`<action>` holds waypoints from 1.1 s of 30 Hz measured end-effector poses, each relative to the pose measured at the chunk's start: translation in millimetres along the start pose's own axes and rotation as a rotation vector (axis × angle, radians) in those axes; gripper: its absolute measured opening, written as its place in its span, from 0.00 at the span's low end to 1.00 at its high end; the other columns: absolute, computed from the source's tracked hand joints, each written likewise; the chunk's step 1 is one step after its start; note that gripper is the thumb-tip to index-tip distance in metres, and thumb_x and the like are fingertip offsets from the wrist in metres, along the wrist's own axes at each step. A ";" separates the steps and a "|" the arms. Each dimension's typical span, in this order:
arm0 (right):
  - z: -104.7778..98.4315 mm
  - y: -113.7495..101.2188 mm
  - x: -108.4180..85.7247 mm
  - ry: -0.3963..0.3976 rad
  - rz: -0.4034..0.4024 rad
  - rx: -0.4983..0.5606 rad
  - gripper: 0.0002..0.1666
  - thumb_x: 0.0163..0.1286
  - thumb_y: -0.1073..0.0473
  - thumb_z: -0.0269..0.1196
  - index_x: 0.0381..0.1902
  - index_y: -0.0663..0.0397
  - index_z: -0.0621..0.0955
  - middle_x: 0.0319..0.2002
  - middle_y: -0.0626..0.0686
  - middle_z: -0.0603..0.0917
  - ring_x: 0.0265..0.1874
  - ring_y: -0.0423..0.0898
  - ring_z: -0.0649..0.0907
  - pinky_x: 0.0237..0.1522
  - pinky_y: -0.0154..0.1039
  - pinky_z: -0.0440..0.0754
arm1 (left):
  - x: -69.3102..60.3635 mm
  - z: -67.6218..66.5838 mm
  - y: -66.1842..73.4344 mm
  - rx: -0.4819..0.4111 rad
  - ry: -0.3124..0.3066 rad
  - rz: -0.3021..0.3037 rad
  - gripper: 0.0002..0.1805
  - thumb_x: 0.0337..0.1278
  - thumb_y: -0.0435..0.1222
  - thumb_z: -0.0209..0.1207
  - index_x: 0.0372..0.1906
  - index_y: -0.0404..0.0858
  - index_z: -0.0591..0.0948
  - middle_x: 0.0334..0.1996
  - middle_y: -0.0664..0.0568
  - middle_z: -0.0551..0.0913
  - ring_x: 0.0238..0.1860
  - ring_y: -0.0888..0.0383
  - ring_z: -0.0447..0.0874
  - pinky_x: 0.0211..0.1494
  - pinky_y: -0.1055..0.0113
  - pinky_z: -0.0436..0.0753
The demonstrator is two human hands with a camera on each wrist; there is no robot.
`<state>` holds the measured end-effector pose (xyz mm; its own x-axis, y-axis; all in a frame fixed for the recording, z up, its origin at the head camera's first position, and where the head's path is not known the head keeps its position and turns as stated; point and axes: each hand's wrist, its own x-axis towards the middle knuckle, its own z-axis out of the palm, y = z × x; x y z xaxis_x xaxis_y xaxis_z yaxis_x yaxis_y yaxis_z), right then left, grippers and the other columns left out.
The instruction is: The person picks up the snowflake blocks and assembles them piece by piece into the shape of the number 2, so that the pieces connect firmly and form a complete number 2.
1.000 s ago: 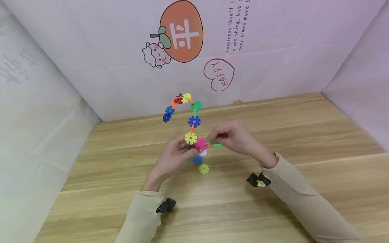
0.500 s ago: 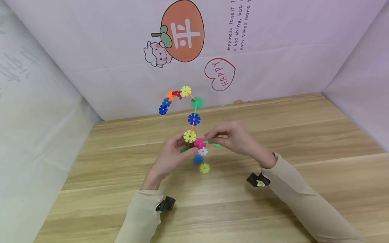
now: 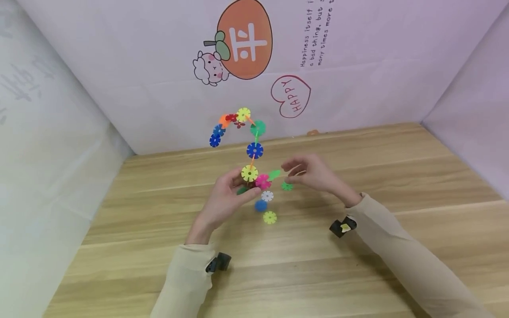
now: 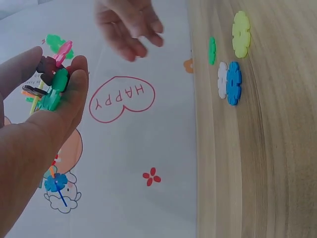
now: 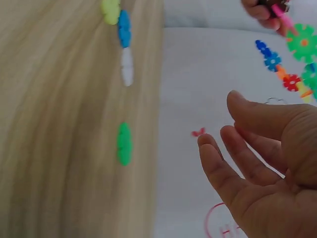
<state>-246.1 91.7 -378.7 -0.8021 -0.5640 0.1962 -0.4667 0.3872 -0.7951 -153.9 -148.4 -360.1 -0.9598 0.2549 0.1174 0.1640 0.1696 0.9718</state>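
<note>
My left hand (image 3: 222,201) pinches the lower end of a curved chain of plastic snowflake discs (image 3: 255,150), held up off the table. Near those fingers sit a yellow disc (image 3: 249,173), a pink disc (image 3: 263,181) and a light green disc (image 3: 274,175) slotted into the pink one. Dark brown and green discs (image 4: 60,79) show between thumb and fingers in the left wrist view. From the yellow disc the chain rises and bends left to a dark blue disc (image 3: 215,140). To the right, my right hand (image 3: 312,173) holds nothing, its fingers apart and slightly bent.
Loose discs lie on the wooden table: a green disc (image 3: 287,186) below the right hand, a white disc (image 3: 267,196), a blue disc (image 3: 260,205) and a yellow disc (image 3: 270,217). A printed white cloth wall (image 3: 358,88) stands behind the table.
My right hand has let go of the light green disc, which stays on the pink one, and has moved off to the right. The chain has risen slightly with my left hand.
</note>
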 end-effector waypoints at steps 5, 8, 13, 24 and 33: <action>2.5 16.9 9.2 -0.058 0.047 -0.055 0.18 0.55 0.74 0.68 0.45 0.71 0.80 0.42 0.67 0.83 0.39 0.56 0.85 0.45 0.45 0.83 | -1.4 1.9 4.4 -0.006 -0.001 -0.016 0.15 0.59 0.32 0.63 0.51 0.36 0.76 0.49 0.47 0.82 0.52 0.54 0.80 0.58 0.63 0.77; 5.8 24.5 16.1 -0.073 0.044 -0.113 0.16 0.54 0.74 0.68 0.43 0.72 0.80 0.39 0.65 0.83 0.39 0.56 0.85 0.44 0.46 0.84 | -1.7 2.2 3.7 -0.016 -0.002 -0.014 0.16 0.59 0.31 0.63 0.51 0.35 0.76 0.49 0.46 0.82 0.52 0.53 0.80 0.58 0.62 0.77; 9.3 27.3 22.8 -0.146 0.146 -0.214 0.18 0.53 0.70 0.71 0.42 0.67 0.81 0.38 0.60 0.84 0.41 0.55 0.82 0.43 0.45 0.83 | -1.5 3.4 3.1 -0.026 -0.003 -0.013 0.16 0.59 0.32 0.63 0.51 0.35 0.76 0.49 0.46 0.82 0.52 0.52 0.79 0.58 0.62 0.78; 14.4 32.2 22.1 -0.190 0.202 -0.290 0.17 0.52 0.63 0.74 0.40 0.62 0.83 0.39 0.57 0.85 0.42 0.53 0.82 0.48 0.50 0.79 | -0.7 2.9 3.3 -0.017 -0.018 -0.017 0.17 0.59 0.32 0.63 0.52 0.36 0.75 0.48 0.47 0.82 0.51 0.53 0.80 0.58 0.62 0.77; 18.5 31.1 22.1 -0.176 0.234 -0.292 0.15 0.53 0.64 0.73 0.34 0.58 0.78 0.34 0.54 0.81 0.36 0.50 0.78 0.43 0.47 0.77 | -1.5 -1.5 1.9 -0.021 -0.018 -0.031 0.18 0.58 0.32 0.63 0.53 0.35 0.75 0.49 0.46 0.82 0.52 0.53 0.80 0.59 0.61 0.76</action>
<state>-271.5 77.8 -409.6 -0.8349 -0.5425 -0.0924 -0.3853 0.6962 -0.6057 -152.5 -149.9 -358.1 -0.9600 0.2672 0.0835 0.1289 0.1574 0.9791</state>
